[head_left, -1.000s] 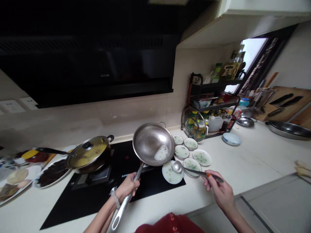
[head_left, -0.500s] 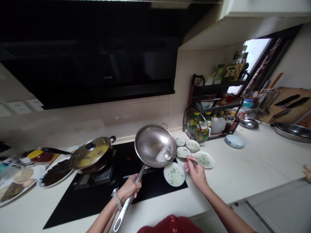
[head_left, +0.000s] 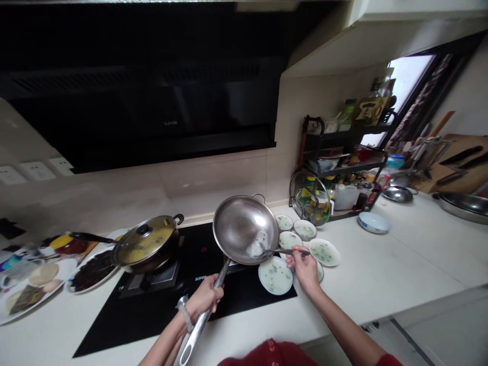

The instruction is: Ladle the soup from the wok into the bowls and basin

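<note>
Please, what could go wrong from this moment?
The left hand holds the wok, with pale liquid pooled on its right side; tipping further might spill it. The right hand, holding the ladle, is close to the filled front bowl and could knock it.

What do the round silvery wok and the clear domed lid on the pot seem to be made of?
Round silvery wok: probably bare steel with a satiny finish; its grey interior catches bright highlights. Clear domed lid with a black knob: likely smooth glass, since you can see through it; the knob could be plastic.
</note>
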Demonstrator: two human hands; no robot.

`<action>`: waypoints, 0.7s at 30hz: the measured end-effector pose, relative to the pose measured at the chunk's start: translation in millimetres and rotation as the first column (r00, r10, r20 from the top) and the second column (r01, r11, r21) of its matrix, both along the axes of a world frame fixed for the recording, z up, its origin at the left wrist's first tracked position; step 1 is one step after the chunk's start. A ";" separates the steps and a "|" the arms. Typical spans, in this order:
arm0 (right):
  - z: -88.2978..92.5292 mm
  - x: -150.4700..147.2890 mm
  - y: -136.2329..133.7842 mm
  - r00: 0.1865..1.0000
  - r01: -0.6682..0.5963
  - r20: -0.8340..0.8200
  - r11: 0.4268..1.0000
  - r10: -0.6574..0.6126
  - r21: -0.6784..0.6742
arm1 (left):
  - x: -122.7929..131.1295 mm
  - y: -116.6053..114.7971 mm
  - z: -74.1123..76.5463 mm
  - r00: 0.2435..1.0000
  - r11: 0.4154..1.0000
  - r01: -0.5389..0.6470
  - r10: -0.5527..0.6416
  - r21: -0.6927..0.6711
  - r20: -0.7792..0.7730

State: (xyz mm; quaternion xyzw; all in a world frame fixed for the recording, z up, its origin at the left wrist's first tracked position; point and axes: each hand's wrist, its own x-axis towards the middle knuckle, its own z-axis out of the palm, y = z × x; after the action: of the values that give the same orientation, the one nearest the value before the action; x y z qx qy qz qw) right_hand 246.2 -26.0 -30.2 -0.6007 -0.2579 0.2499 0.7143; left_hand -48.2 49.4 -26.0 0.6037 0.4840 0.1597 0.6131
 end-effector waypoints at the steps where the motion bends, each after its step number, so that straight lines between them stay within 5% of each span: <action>1: 0.5 0.8 -0.9 1.000 -0.003 0.007 1.000 0.003 0.005 | -0.2 0.0 -0.3 1.000 1.000 0.000 0.000 0.000 -0.001; 21: 14.9 3.8 -9.0 0.993 0.037 -0.112 0.998 -0.032 0.045 | 2.0 -2.9 6.9 1.000 1.000 -0.012 0.012 -0.022 -0.003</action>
State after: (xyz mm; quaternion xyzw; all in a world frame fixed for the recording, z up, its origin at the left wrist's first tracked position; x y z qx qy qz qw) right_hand 250.0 -35.0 -15.3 -0.5733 -0.2129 0.2646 0.7456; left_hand -46.2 46.5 -19.1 0.5943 0.4902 0.1569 0.6180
